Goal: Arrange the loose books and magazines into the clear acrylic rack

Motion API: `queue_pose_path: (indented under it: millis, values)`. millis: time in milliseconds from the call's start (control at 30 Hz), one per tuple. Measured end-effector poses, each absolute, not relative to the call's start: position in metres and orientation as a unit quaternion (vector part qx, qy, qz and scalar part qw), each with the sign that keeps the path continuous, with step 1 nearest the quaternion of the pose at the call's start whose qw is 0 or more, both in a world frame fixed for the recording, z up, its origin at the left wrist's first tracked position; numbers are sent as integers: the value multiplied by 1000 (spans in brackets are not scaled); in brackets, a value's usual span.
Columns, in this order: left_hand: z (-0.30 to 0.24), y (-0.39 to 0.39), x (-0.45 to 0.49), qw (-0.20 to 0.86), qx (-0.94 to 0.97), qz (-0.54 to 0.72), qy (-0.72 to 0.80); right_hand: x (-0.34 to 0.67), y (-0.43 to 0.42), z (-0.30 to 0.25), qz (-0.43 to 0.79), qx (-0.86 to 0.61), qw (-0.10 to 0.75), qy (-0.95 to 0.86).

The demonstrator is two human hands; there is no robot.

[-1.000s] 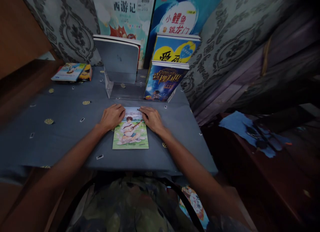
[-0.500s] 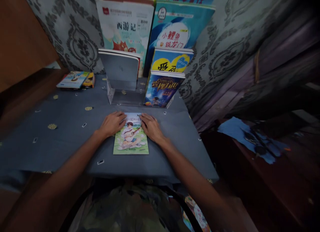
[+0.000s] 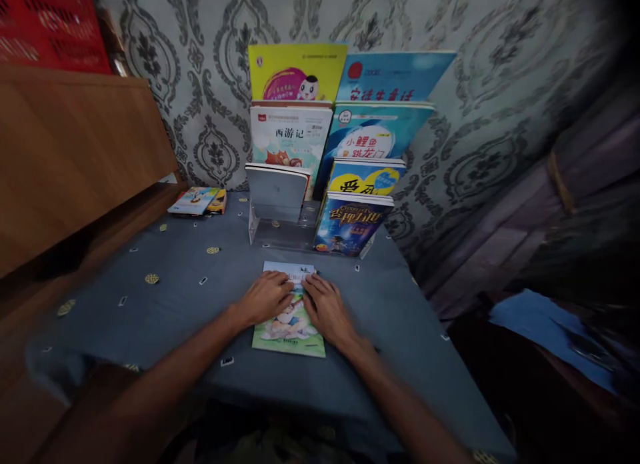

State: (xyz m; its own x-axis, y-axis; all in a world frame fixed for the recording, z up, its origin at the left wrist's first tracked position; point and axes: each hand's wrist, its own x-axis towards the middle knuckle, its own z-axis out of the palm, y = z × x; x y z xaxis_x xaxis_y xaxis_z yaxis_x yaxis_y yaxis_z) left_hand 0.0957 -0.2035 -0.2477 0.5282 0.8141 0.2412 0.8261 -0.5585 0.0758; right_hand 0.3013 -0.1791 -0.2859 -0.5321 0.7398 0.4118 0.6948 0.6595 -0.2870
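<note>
A thin book [image 3: 289,343] with a drawn figure on its green and light blue cover lies flat on the cloth-covered table [image 3: 175,317]. My left hand [image 3: 266,296] rests on the left side of that cover, fingers stretched toward its upper middle. On the right edge lies my right hand [image 3: 327,309], its fingers out flat and touching the book. Neither hand grips anything. Between and under the fingers, part of the title and the figure's upper body are hidden.
Behind the book stands a clear plastic rack [image 3: 283,237] with several upright books, among them a dark blue one [image 3: 350,227] at front right and a grey-backed one [image 3: 277,191] at left. A small book stack [image 3: 195,202] lies at the back left, near a wooden cabinet [image 3: 85,157].
The view has tilted up, showing more of the rack and wall. My hands have moved inward from the book's upper sides onto its cover, hiding more of the picture.
</note>
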Motion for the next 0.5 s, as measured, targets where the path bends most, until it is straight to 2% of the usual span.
queue_pose_path:
  millis: [500]
  values:
    - [-271, -221, 85, 1, -884, -138, -446, 302, -213, -275, 99, -424, 197, -878]
